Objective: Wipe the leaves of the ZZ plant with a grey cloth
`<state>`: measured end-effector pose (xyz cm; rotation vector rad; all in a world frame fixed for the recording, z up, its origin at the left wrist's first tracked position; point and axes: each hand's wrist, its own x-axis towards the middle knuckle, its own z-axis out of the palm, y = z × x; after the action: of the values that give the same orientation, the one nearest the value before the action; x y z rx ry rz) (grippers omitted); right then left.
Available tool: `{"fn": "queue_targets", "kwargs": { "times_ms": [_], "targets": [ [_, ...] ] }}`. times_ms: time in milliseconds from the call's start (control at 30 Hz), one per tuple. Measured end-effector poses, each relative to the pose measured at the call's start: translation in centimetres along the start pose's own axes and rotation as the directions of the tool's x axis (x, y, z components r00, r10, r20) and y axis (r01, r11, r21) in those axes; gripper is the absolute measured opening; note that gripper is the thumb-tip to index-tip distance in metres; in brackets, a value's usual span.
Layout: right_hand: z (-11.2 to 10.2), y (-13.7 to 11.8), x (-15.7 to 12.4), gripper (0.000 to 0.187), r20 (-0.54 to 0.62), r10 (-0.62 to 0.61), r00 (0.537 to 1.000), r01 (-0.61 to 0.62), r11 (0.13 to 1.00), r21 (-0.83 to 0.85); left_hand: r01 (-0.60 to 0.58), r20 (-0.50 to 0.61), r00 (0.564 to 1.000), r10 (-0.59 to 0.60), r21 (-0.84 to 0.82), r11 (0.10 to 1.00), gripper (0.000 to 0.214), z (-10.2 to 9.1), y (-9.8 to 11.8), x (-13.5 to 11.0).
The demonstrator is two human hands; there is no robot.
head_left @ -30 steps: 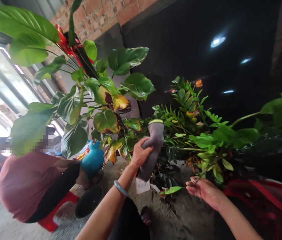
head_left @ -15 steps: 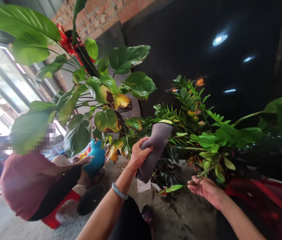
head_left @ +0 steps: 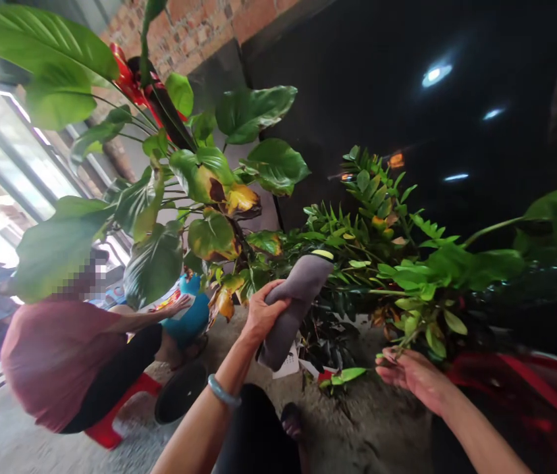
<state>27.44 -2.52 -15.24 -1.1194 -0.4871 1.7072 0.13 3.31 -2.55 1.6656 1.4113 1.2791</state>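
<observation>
In my left hand [head_left: 265, 315] is a folded grey cloth [head_left: 295, 309] with a yellow-green edge at its upper end; my fingers are closed around its side. My right hand [head_left: 414, 375] is closed at the fingertips on a thin green plant stem [head_left: 403, 343], whose light green leaves [head_left: 437, 334] spread just above. What exactly lies between those fingertips is partly hidden. A fallen green leaf [head_left: 350, 375] lies low between my hands. Behind the cloth stands a bushy potted plant [head_left: 367, 197] with many small glossy leaves.
At left a person in a reddish shirt [head_left: 61, 362] sits on a red stool [head_left: 130, 405], one hand on a blue pot [head_left: 192, 316]. A dark basin [head_left: 180, 395] stands near. A tall plant with broad, partly browned leaves [head_left: 212, 234] rises ahead, beside a glossy black wall [head_left: 357, 85].
My left hand has moved a little down and left, and the cloth with it. My right hand stays nearly in place. The seated person's arm has stretched further over the blue pot.
</observation>
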Motion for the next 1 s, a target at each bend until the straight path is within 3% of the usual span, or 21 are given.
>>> {"fn": "queue_targets", "kwargs": {
  "times_ms": [133, 200, 267, 333, 400, 467, 533, 600, 700, 767, 800, 867, 1000],
  "targets": [
    [0.2, 0.1, -0.1, 0.016, -0.025, -0.006, 1.000, 0.006, 1.000, -0.013, 0.075, 0.125, 0.988, -0.091, 0.131, 0.989, 0.037, 0.3, -2.9, -2.1],
    [-0.1, 0.0, -0.3, 0.015, -0.022, -0.003, 1.000, 0.002, 1.000, -0.020, 0.093, 0.238, 0.963, -0.125, 0.142, 0.985, 0.036, -0.7, -3.6, -4.1],
    [-0.5, -0.1, -0.5, 0.015, -0.005, 0.006, 1.000, -0.006, 1.000, -0.026, 0.131, 0.261, 0.954, -0.146, 0.077, 0.988, 0.034, -2.6, -3.4, -5.5],
    [-0.8, -0.2, -0.5, 0.016, 0.008, 0.014, 1.000, -0.013, 0.999, -0.032, 0.149, 0.135, 0.980, -0.145, -0.021, 0.989, 0.035, -4.6, -2.4, -5.6],
    [-0.8, -0.2, -0.4, 0.016, 0.007, 0.014, 1.000, -0.013, 0.999, -0.034, 0.130, -0.090, 0.986, -0.140, -0.114, 0.985, 0.041, -6.2, -1.3, -4.7],
    [-0.6, -0.1, -0.2, 0.016, -0.011, 0.013, 1.000, -0.013, 1.000, -0.025, 0.109, -0.284, 0.947, -0.150, -0.157, 0.982, 0.051, -6.7, -0.9, -3.3],
    [-0.2, 0.1, 0.0, 0.014, -0.037, 0.012, 0.999, -0.012, 1.000, -0.018, 0.138, -0.387, 0.905, -0.179, -0.132, 0.982, 0.054, -6.1, -1.6, -2.4],
    [0.1, 0.2, 0.2, 0.014, -0.055, 0.010, 0.998, -0.012, 0.999, -0.031, 0.196, -0.353, 0.914, -0.198, -0.041, 0.980, 0.047, -4.7, -3.1, -2.7],
    [0.1, 0.2, 0.2, 0.013, -0.057, 0.017, 0.998, -0.020, 0.998, -0.060, 0.232, -0.103, 0.969, -0.225, 0.068, 0.970, 0.034, -2.8, -5.3, -5.0],
    [-0.2, 0.2, 0.1, 0.014, -0.049, 0.020, 0.999, -0.023, 0.998, -0.062, 0.245, 0.005, 0.969, -0.246, 0.070, 0.967, 0.030, -2.6, -5.8, -6.6],
    [-0.4, 0.2, 0.0, 0.014, -0.049, 0.018, 0.999, -0.020, 0.998, -0.059, 0.252, -0.008, 0.968, -0.252, 0.062, 0.966, 0.030, -2.8, -5.6, -7.1],
    [-0.7, 0.1, -0.2, 0.015, -0.050, 0.010, 0.999, -0.013, 0.999, -0.049, 0.233, -0.132, 0.965, -0.225, 0.053, 0.971, 0.033, -3.7, -4.5, -7.0],
    [-0.7, 0.1, -0.1, 0.014, -0.036, 0.016, 0.999, -0.017, 1.000, -0.024, 0.104, -0.396, 0.916, -0.064, 0.080, 0.991, 0.044, -4.5, -1.5, -4.2]
  ]
}}
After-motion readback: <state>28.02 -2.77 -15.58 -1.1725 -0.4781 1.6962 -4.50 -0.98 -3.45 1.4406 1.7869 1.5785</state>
